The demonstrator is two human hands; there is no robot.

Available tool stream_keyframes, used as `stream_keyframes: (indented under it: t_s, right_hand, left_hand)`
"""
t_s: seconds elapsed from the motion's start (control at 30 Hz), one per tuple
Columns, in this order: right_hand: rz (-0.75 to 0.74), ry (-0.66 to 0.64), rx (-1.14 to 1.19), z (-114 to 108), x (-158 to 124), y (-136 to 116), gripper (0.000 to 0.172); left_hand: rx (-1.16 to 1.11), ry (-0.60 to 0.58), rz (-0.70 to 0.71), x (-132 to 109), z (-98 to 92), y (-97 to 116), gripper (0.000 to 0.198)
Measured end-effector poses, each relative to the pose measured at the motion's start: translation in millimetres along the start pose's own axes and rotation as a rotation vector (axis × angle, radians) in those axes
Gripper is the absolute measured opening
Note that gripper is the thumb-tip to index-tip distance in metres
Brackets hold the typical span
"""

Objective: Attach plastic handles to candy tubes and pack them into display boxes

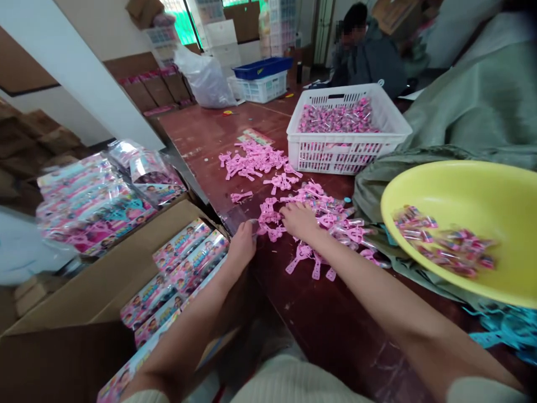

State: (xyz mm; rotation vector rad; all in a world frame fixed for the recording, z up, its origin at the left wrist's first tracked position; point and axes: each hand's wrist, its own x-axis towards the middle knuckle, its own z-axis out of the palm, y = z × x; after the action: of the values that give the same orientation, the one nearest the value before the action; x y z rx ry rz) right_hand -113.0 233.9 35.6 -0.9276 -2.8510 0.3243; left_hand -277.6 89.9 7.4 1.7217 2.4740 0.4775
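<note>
My left hand (244, 242) is at the table's near-left edge, fingers pinched together on something I cannot make out. Clear plastic film (235, 219) lies beside its fingertips. Across from it, my right hand (299, 221) curls its fingers down on a cluster of pink plastic pieces (269, 217); the grip is partly hidden. These flat pieces look like small openwork handles. Under and beyond my right hand spreads a mixed heap (319, 197) of pink pieces, some with clear tubes. Another pile of pink pieces (255, 159) lies farther back.
A white crate (348, 146) of small pink items stands behind the heap. To the right is a yellow basin (453, 184) with wrapped tubes, near turquoise pieces (507, 333). An open carton (121, 280) with printed boxes stands left. A person (364, 56) sits at the back.
</note>
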Motion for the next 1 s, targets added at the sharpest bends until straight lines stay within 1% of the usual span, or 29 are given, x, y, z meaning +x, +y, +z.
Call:
stream_keyframes:
  t_s: [0.03,0.1,0.2,0.27,0.33,0.4,0.43,0.5,0.6,0.67,0.73,0.8,0.83,0.9,0.93,0.97,1.0]
  right_hand:
    - [-0.031,0.008,0.026,-3.4,-11.1,3.9,0.032]
    - [-0.133,0.023,0.149,-10.8,-36.7,13.1,0.036]
    - [-0.277,0.094,0.401,-21.6,-74.3,25.2,0.033]
    - [-0.304,0.146,0.478,-28.4,-93.9,29.4,0.028]
    - [-0.315,0.178,0.491,-35.4,-108.3,30.5,0.025]
    - [-0.330,0.196,0.464,-42.4,-118.9,30.2,0.025]
    - [-0.340,0.196,0.431,-45.7,-123.2,30.0,0.025]
    - [-0.357,0.184,0.356,-51.0,-130.5,30.3,0.027]
    - [-0.352,0.161,0.278,-53.3,-139.8,32.1,0.028]
    - [-0.317,0.146,0.260,-50.7,-146.2,32.1,0.028]
    - [-0.228,0.114,0.293,-46.6,-153.2,29.7,0.028]
    - [-0.075,0.057,0.391,-43.5,-160.2,26.0,0.028]
    - [0.026,0.003,0.461,-43.4,-163.5,24.7,0.031]
    - [0.201,-0.136,0.623,-47.4,-169.7,26.8,0.045]
    - [0.250,-0.183,0.689,-51.9,-172.8,31.5,0.052]
    - [0.273,-0.184,0.723,-57.9,-176.0,39.5,0.055]
    - [0.281,-0.134,0.710,-65.1,-178.9,51.0,0.054]
  left_hand:
    - [-0.045,-0.002,0.018,-3.3,-4.5,1.5,0.028]
    - [-0.138,-0.034,0.080,-10.9,-12.8,9.0,0.023]
    - [-0.385,-0.106,0.233,-21.6,-21.0,30.7,0.018]
    - [-0.585,-0.146,0.313,-27.0,-23.2,48.4,0.015]
    - [-0.709,-0.183,0.338,-31.2,-23.5,64.2,0.012]
    - [-0.736,-0.192,0.345,-34.8,-22.3,76.3,0.014]
    - [-0.721,-0.179,0.358,-36.5,-21.2,80.9,0.017]
    - [-0.647,-0.111,0.400,-40.3,-18.1,87.8,0.024]
    - [-0.477,0.025,0.486,-46.3,-10.9,94.5,0.036]
    - [-0.368,0.086,0.547,-50.2,-4.8,97.0,0.039]
    - [-0.291,0.115,0.601,-53.4,1.7,98.1,0.041]
    - [-0.246,0.132,0.647,-54.8,8.2,98.6,0.042]
    - [-0.236,0.131,0.664,-54.5,11.0,99.0,0.042]
    - [-0.249,0.089,0.670,-52.1,14.8,101.0,0.040]
    - [-0.274,0.047,0.648,-50.1,15.4,102.6,0.038]
    - [-0.311,-0.001,0.609,-47.8,15.0,104.4,0.035]
    - [-0.360,-0.052,0.560,-45.4,13.9,106.3,0.033]
